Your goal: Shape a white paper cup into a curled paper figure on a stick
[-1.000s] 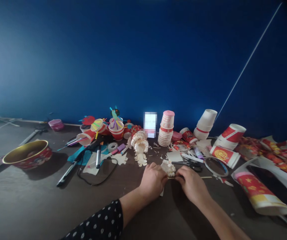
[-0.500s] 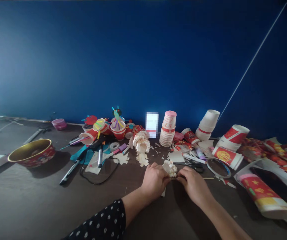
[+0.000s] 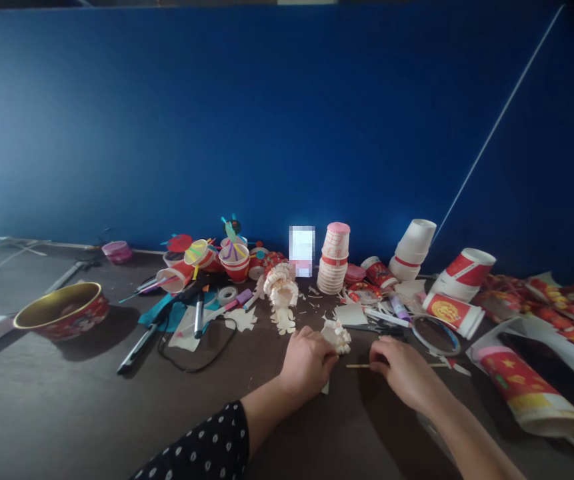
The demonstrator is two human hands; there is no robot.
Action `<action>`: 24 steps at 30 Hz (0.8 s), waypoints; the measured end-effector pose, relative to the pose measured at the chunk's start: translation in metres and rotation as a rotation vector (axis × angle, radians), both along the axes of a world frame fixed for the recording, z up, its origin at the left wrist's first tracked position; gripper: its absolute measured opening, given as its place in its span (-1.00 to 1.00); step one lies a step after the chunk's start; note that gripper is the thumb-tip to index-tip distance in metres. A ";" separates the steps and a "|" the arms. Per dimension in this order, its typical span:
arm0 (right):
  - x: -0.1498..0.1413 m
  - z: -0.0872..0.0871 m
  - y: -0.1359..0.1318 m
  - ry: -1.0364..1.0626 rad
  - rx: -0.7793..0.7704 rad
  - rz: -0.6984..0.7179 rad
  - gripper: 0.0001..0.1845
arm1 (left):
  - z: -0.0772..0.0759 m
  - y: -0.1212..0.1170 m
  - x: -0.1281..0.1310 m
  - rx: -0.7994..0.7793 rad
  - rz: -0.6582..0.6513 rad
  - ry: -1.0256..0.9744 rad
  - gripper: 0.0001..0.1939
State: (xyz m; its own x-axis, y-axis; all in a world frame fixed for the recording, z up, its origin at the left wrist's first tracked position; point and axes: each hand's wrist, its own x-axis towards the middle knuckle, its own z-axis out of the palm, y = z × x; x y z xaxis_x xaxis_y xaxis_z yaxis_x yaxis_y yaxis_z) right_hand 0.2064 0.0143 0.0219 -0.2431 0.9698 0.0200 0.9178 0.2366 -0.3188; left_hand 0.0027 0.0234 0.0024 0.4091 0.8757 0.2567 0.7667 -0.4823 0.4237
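My left hand (image 3: 309,363) is closed, pinching the near edge of a white paper piece with curled strips (image 3: 337,335). To its right, my right hand (image 3: 403,372) grips a thin pale stick (image 3: 357,366) that lies level and sticks out on both sides of the fingers. The stick's left tip is apart from the curled paper. Beyond my left hand stands a larger white form of curled paper layers (image 3: 283,287), with a flat cut-out paper (image 3: 285,320) at its front. Below my left fingers a small white slip (image 3: 325,387) shows.
A stack of paper cups (image 3: 334,260) stands at the back. Scissors (image 3: 391,331), a tape ring (image 3: 435,335) and a red-and-yellow cup (image 3: 521,387) lie to the right. On the left are a gold-lined bowl (image 3: 61,319), a black marker (image 3: 199,317) and a dark cable (image 3: 194,369).
My right hand has moved right, away from the curled paper, and the stick has come along with it. My left hand stays on the paper. The camera view has shifted slightly.
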 end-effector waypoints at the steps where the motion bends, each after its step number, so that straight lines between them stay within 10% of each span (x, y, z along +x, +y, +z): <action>1: -0.001 0.001 0.000 0.019 -0.006 0.002 -0.89 | 0.000 0.000 0.000 0.003 -0.001 -0.006 -0.90; 8: -0.024 0.002 -0.004 0.265 0.214 0.170 -0.78 | 0.000 -0.001 0.000 -0.010 -0.003 -0.011 -0.89; 24: -0.040 -0.004 0.000 0.265 0.146 0.204 -0.77 | 0.003 -0.002 0.000 -0.040 0.020 0.005 -0.87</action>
